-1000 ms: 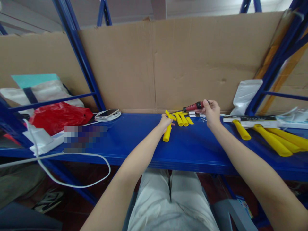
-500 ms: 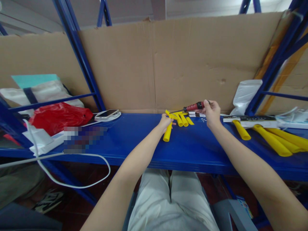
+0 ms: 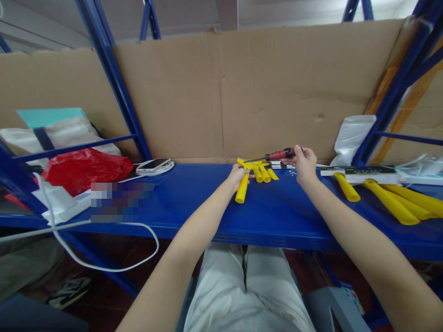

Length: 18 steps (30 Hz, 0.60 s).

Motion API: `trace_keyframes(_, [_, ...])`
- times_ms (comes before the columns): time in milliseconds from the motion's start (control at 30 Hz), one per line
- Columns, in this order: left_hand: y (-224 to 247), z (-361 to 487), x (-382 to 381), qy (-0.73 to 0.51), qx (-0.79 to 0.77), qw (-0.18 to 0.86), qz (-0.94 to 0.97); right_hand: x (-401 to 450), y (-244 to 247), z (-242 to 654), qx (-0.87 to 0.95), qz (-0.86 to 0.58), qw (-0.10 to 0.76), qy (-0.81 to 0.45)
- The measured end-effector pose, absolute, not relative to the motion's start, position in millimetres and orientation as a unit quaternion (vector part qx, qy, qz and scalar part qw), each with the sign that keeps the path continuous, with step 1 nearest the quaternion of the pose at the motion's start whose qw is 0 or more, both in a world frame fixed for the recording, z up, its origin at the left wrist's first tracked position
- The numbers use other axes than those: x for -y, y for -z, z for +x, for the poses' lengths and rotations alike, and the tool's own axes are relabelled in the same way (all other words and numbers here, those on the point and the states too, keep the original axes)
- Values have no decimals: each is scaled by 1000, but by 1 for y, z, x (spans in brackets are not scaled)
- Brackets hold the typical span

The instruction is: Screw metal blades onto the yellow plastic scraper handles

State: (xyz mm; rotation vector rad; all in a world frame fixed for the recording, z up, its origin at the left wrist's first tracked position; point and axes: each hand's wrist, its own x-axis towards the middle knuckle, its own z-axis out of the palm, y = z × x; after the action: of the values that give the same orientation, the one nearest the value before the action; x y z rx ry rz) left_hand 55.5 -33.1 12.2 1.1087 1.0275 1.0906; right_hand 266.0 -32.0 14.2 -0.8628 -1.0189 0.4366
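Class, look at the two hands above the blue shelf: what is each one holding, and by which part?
The left hand grips a yellow handle piece near its upper end. The right hand holds a red-handled screwdriver by the handle's butt end.

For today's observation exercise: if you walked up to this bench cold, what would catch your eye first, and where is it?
At the middle of the blue shelf, the left hand holds a yellow handle while the right hand holds a red screwdriver pointed at it. More long yellow handles lie at the right, and a red plastic bag sits at the left.
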Motion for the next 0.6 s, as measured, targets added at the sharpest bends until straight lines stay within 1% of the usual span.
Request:
trace_keyframes(333, [-11, 56, 33, -473, -446, 592, 477, 30, -12, 270, 491, -402, 750, -188])
trace_keyframes(600, [-8, 58, 35, -474, -487, 506, 530, 42, -22, 261, 496, -402, 757, -139])
